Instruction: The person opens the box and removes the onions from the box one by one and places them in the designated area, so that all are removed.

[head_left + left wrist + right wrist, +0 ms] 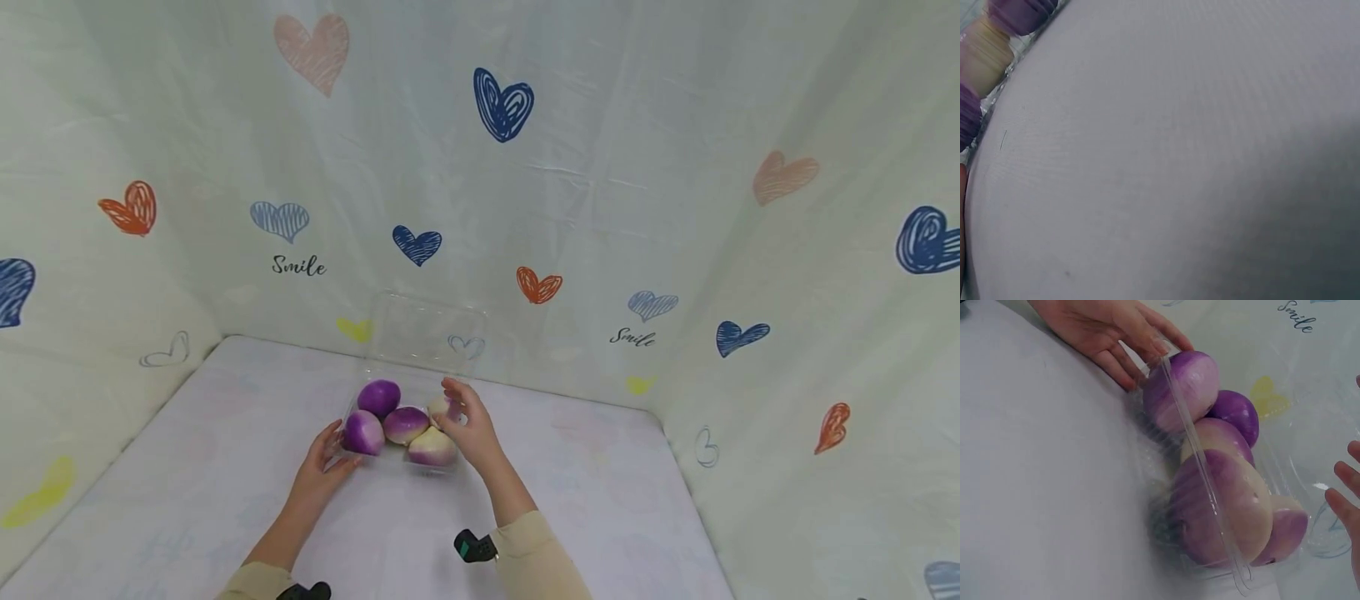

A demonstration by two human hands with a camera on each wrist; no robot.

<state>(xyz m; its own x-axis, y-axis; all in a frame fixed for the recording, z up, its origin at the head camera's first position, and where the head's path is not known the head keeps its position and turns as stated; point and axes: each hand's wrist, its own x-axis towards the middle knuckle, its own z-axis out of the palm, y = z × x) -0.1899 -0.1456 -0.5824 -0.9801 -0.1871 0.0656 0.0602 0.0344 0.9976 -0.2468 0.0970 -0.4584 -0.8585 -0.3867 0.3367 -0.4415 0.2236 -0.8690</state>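
Note:
Several purple-and-white turnips [406,426] sit in a clear plastic clamshell box [429,469], whose lid [427,329] stands raised behind it. At the box's left front corner, my left hand [322,468] holds the wall, thumb at the rim, as the right wrist view also shows for the left hand [1119,331]. My right hand [472,425] hovers over the right side, by a pale turnip [437,406] it partly hides. In the right wrist view its fingers [1349,478] are spread and apart from the turnips. The left wrist view catches only turnips [985,56] at its corner.
A white-covered table [585,500] lies under the box. Behind and on both sides hangs a pale curtain [570,208] printed with hearts and "Smile". The raised lid stands in front of the back curtain. Dark wrist devices [475,547] are on both arms.

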